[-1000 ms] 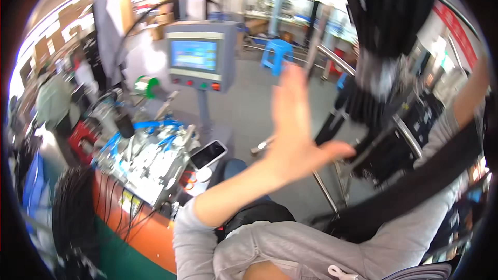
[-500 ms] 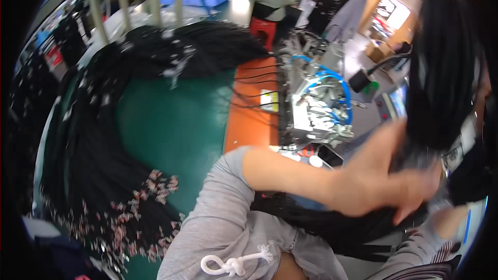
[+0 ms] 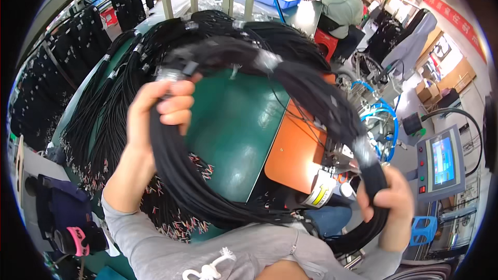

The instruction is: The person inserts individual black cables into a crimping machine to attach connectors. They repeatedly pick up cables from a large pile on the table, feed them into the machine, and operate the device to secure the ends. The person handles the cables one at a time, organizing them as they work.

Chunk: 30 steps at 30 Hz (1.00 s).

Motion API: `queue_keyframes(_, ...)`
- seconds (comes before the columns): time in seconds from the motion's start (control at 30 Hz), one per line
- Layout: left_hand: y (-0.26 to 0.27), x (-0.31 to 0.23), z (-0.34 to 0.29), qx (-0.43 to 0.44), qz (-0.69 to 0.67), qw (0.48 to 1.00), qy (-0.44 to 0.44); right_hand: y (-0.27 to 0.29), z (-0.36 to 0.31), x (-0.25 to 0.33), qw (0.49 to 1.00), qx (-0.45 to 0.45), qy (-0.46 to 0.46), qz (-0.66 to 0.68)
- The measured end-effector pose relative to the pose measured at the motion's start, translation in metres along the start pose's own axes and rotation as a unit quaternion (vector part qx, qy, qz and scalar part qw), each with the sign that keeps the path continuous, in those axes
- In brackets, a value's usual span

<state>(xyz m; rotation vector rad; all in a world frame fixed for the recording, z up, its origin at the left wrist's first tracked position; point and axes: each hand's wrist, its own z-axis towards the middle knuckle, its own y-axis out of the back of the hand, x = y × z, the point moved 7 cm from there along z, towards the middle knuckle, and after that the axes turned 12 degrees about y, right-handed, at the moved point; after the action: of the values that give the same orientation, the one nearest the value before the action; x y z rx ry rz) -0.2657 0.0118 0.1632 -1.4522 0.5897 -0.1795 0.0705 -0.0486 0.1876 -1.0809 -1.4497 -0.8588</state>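
One black cable loop [image 3: 321,96], left fingers [image 3: 175,105] wrapped around it, right fingers [image 3: 386,197] clamped opposite

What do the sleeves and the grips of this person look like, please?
The left sleeve and right sleeve are light grey, creased fabric, ending short of the wrists. The left grip and right grip wear no gloves; no watch shows.

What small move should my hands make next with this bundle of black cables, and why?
I'd probably lower the cable bundle toward the green tabletop without loosening either grip. Your left hand and right hand hold opposite sides of its raised loop, and the green surface shows through the middle.
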Motion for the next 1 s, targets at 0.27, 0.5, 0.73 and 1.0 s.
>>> queue_keyframes(0.27,0.026,-0.188,0.009,-0.128,0.389,0.838,-0.361,-0.073,0.197,0.118,0.910,0.062,0.366,-0.183)
queue_keyframes(0.5,0.249,-0.234,0.056,-0.417,0.415,0.766,-0.260,-0.025,0.132,0.081,0.861,0.179,0.386,-0.280)
queue_keyframes(0.73,0.286,-0.230,0.048,-0.459,0.414,0.776,-0.123,0.052,0.076,-0.007,0.916,-0.066,0.314,-0.243)
queue_keyframes(1.0,0.287,-0.175,0.038,-0.505,0.336,0.793,-0.058,0.072,0.064,-0.069,0.931,-0.128,0.251,-0.232)
